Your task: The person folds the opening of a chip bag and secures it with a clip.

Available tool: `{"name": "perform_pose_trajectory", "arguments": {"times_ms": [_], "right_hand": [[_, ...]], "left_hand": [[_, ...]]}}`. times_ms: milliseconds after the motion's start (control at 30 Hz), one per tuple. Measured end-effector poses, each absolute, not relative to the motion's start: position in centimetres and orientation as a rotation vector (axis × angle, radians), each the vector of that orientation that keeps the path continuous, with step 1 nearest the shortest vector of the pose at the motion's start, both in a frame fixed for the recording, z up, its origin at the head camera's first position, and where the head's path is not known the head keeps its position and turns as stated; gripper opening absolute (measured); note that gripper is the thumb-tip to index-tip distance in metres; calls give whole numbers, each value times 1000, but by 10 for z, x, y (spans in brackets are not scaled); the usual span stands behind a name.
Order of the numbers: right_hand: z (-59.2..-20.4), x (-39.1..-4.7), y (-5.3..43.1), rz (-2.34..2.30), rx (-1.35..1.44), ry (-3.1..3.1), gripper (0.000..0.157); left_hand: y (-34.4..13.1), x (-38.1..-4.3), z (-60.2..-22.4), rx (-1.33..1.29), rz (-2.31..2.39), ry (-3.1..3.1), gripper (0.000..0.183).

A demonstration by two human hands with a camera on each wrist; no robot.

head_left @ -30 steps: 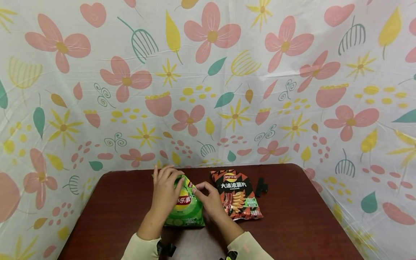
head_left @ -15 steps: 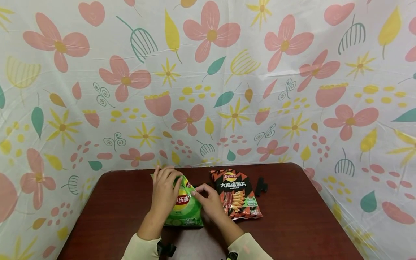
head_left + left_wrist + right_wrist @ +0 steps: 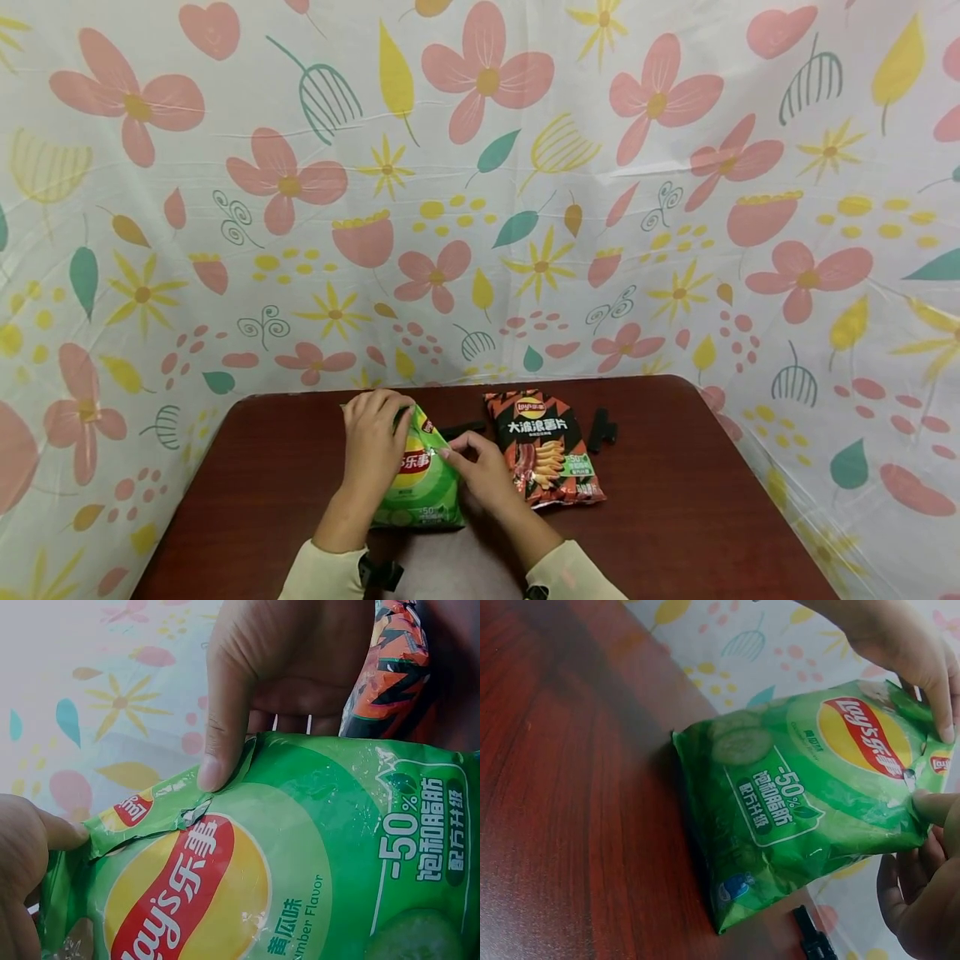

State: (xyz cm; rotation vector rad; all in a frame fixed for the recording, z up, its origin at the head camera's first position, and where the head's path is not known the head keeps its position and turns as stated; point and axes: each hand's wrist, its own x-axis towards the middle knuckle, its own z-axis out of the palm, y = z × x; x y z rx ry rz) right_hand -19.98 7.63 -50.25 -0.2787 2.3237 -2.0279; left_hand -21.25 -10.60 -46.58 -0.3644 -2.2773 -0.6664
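Note:
A green cucumber-flavor Lay's chip bag point(image 3: 423, 496) leans up from the table between both hands. My left hand point(image 3: 375, 437) grips its top left corner, fingers over the back and thumb in front. My right hand point(image 3: 483, 471) pinches the upper right edge, thumb on the front face. Along the top, a strip with a small Lay's logo point(image 3: 131, 812) is creased, and a ragged silvery nick shows beside my right thumb point(image 3: 214, 771). The contents of the bag are hidden.
An orange and black Lay's bag point(image 3: 543, 450) lies flat just right of my right hand. Beyond it is a small black clip-like piece point(image 3: 602, 431); another black piece point(image 3: 465, 431) lies behind the green bag. A flowered cloth point(image 3: 480, 208) hangs behind the dark red table point(image 3: 675, 500).
Both hands and the green bag have shifted slightly left. My left fingers have drawn in over the bag's top. The black piece behind the bag has come into view.

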Motion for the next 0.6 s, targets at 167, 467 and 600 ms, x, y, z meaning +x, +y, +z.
{"name": "perform_pose_trajectory", "arguments": {"times_ms": [167,467,600], "right_hand": [[-507,-200,76,-2021,-293,2322,13],[-505,-197,76,-2023,-302,2337,12],[-509,-199,77,-1994,-377,2376,15]], "left_hand": [[-106,-213,-468,-354,-668,-2270,10],[-109,-215,-474,-376,-668,-2222,13],[-110,-216,-475,-381,-673,-2216,14]]}}
